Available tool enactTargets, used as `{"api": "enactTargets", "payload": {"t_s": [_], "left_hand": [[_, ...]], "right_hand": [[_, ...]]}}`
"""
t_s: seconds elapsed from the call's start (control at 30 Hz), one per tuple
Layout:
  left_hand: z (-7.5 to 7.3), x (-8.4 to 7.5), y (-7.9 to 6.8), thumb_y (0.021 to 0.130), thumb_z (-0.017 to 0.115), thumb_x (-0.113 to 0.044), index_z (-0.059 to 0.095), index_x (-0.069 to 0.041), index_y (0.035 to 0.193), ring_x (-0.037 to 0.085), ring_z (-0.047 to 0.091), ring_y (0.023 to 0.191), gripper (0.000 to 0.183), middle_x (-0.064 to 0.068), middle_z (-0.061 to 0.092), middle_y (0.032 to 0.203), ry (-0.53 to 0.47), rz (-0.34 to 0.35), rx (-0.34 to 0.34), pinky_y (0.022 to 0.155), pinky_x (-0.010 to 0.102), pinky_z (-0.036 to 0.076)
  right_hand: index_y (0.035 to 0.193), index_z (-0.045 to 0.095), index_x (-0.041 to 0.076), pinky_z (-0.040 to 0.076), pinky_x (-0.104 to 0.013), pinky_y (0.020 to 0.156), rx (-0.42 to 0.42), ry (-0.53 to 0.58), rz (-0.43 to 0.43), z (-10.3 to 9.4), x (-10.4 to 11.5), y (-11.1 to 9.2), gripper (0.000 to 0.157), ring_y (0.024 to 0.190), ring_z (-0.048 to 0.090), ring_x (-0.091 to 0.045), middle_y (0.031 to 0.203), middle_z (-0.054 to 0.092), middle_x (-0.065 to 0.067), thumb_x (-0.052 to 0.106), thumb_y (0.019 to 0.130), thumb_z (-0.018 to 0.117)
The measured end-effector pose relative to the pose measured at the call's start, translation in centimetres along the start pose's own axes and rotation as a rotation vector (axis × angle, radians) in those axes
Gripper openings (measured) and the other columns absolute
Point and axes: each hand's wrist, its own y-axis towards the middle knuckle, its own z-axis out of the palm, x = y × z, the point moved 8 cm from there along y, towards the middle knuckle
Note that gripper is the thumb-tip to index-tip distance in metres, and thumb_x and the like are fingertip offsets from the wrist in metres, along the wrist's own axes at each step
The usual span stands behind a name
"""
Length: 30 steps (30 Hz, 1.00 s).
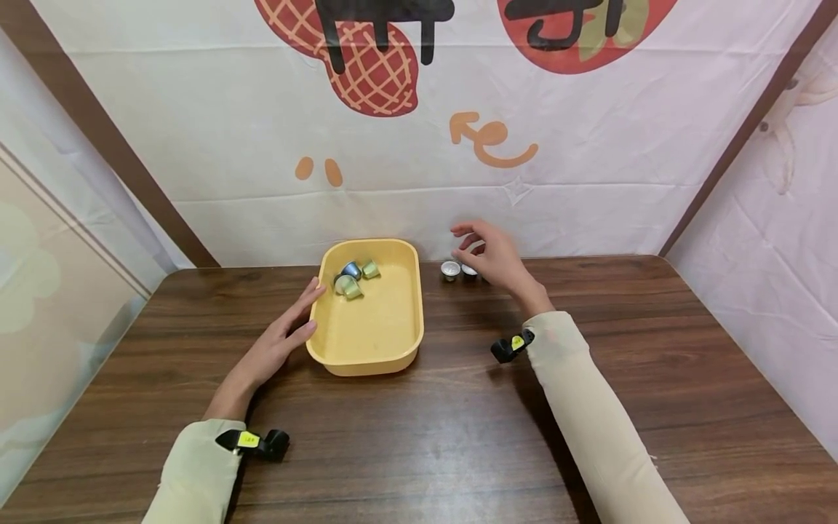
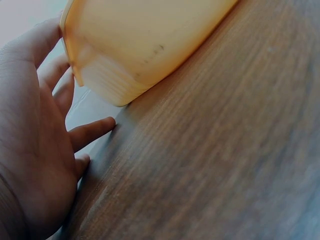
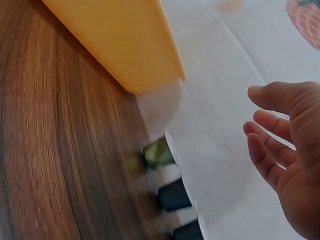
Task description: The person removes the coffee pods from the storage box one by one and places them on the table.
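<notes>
My left hand [image 1: 278, 342] touches the left side of a yellow plastic tub [image 1: 366, 360] with its fingers extended; in the left wrist view fingertips meet the rim. Inside the tub, toward its far left, lie several coffee capsules: a blue capsule [image 1: 351, 271], a green capsule [image 1: 370, 269] and others bunched beside them. My right hand [image 1: 495, 256] hovers above the table to the right of the tub, fingers loosely bent, holding nothing. Below it a row of coffee capsules stands foil side up: a green capsule [image 3: 159, 154], a dark capsule [image 3: 174, 195] and another dark capsule [image 3: 189, 231], cut off by the frame.
The dark wooden table [image 1: 419, 451] ends at a white printed cloth [image 1: 393, 211] hanging behind it. Tub and capsule row both stand close to that back edge. Black camera straps [image 1: 258, 442] sit on both sleeves.
</notes>
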Motion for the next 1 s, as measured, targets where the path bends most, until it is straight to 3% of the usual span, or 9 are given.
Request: {"api": "enactTargets", "payload": {"t_s": [0.5, 1.0], "left_hand": [[-0.1, -0.2, -0.1, 0.1, 0.046, -0.004, 0.027, -0.014, 0.152, 0.015, 0.004, 0.145, 0.057, 0.0, 0.006, 0.16, -0.004, 0.003, 0.003, 0.108, 0.06, 0.009], [0.1, 0.1, 0.1, 0.1, 0.047, -0.004, 0.025, -0.014, 0.153, 0.017, 0.003, 0.145, 0.058, 0.002, 0.004, 0.16, -0.018, 0.002, 0.006, 0.109, 0.058, 0.008]], "right_hand": [[0.119, 0.061, 0.002, 0.052, -0.026, 0.072, 0.217, -0.038, -0.249, 5.8, 5.5, 2.6, 0.038, 0.091, 0.06, -0.026, 0.111, 0.059, -0.012, 0.013, 0.085, 0.074], [0.118, 0.062, 0.003, 0.052, -0.027, 0.072, 0.339, 0.048, -0.216, 10.3, 6.1, 3.2, 0.035, 0.095, 0.059, -0.021, 0.114, 0.062, -0.007, 0.012, 0.085, 0.073]]}}
